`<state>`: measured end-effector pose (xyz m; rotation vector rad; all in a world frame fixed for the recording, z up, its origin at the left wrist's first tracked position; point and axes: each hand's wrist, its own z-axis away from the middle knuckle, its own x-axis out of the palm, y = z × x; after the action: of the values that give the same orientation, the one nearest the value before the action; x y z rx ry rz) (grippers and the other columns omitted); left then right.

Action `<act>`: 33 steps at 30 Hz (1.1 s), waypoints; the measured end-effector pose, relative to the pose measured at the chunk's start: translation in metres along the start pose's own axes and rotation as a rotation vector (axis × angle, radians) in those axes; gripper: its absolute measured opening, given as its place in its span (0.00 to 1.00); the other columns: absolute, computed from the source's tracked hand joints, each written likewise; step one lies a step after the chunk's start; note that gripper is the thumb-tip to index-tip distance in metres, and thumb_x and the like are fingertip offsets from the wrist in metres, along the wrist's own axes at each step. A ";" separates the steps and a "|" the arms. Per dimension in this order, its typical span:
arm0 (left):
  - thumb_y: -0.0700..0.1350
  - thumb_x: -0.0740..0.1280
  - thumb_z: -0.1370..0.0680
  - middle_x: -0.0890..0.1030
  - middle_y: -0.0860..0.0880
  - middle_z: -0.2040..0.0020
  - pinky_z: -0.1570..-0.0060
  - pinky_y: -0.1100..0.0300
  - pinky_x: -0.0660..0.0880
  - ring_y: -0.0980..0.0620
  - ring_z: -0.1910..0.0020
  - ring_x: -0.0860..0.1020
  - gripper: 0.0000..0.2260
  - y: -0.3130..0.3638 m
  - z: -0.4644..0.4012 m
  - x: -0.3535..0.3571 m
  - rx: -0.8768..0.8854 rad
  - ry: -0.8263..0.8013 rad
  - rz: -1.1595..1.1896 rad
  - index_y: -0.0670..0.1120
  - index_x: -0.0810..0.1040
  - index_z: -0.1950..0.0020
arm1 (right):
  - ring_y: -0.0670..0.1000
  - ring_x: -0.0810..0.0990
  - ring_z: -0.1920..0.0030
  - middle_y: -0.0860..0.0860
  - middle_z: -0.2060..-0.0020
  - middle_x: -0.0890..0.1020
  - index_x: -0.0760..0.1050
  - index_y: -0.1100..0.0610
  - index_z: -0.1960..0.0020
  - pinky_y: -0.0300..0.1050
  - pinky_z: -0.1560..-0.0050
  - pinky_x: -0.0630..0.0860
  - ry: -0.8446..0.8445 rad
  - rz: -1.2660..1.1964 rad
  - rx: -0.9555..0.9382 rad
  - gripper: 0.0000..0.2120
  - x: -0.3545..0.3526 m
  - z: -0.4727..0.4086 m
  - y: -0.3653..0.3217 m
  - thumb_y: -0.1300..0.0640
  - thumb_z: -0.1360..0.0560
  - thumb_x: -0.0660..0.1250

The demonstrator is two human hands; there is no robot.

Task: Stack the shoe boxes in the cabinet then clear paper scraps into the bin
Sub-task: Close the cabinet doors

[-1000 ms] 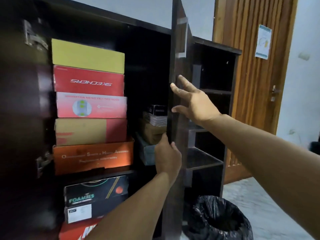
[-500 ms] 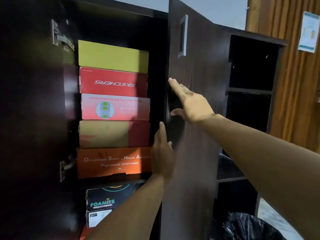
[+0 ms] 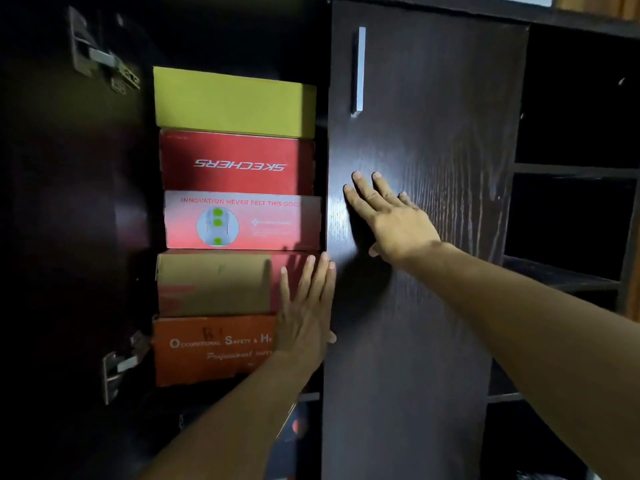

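Several shoe boxes stand stacked in the dark cabinet's left compartment: a yellow-green box (image 3: 232, 102) on top, a red Skechers box (image 3: 235, 162), a pink box (image 3: 239, 221), a tan and red box (image 3: 214, 284) and an orange safety-shoe box (image 3: 211, 349). My right hand (image 3: 391, 216) presses flat, fingers straight, on the front of the right cabinet door (image 3: 415, 306). My left hand (image 3: 306, 313) lies flat with straight fingers at that door's left edge, in front of the tan and orange boxes. No paper scraps are in view.
A silver handle (image 3: 359, 69) is on the door's upper left. The left door is swung open, its hinges (image 3: 104, 67) showing. Open dark shelves (image 3: 571, 168) lie to the right. Another box (image 3: 294, 434) sits on the shelf below.
The right door has swung from edge-on to nearly shut, covering the middle compartment. My right hand moved from its edge onto its face. The view came closer, and the bin has left the frame.
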<state>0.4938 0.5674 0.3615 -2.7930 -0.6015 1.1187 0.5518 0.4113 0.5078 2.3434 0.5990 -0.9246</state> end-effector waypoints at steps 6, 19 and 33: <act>0.58 0.80 0.43 0.53 0.43 0.20 0.30 0.37 0.32 0.43 0.22 0.55 0.61 0.010 0.004 -0.007 -0.029 -0.086 0.035 0.41 0.46 0.23 | 0.53 0.37 0.21 0.46 0.21 0.36 0.36 0.49 0.20 0.56 0.23 0.54 -0.005 0.008 0.011 0.54 0.003 0.001 -0.001 0.61 0.28 0.74; 0.56 0.67 0.24 0.74 0.46 0.31 0.25 0.44 0.50 0.46 0.24 0.58 0.24 -0.067 0.089 -0.134 -0.021 -0.191 0.089 0.46 0.70 0.32 | 0.60 0.73 0.32 0.55 0.28 0.71 0.56 0.46 0.22 0.50 0.37 0.71 -0.121 -0.337 0.004 0.38 -0.080 0.046 -0.101 0.52 0.25 0.71; 0.36 0.69 0.30 0.80 0.43 0.43 0.35 0.43 0.67 0.41 0.39 0.74 0.10 -0.191 0.236 -0.311 0.012 0.653 0.230 0.40 0.82 0.49 | 0.50 0.80 0.38 0.54 0.36 0.80 0.73 0.60 0.31 0.53 0.38 0.78 -0.024 -1.098 -0.127 0.24 -0.255 0.080 -0.241 0.59 0.26 0.72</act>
<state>0.0660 0.6064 0.4305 -3.0063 -0.2056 0.1720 0.2051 0.4911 0.5645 1.7789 1.9449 -1.2684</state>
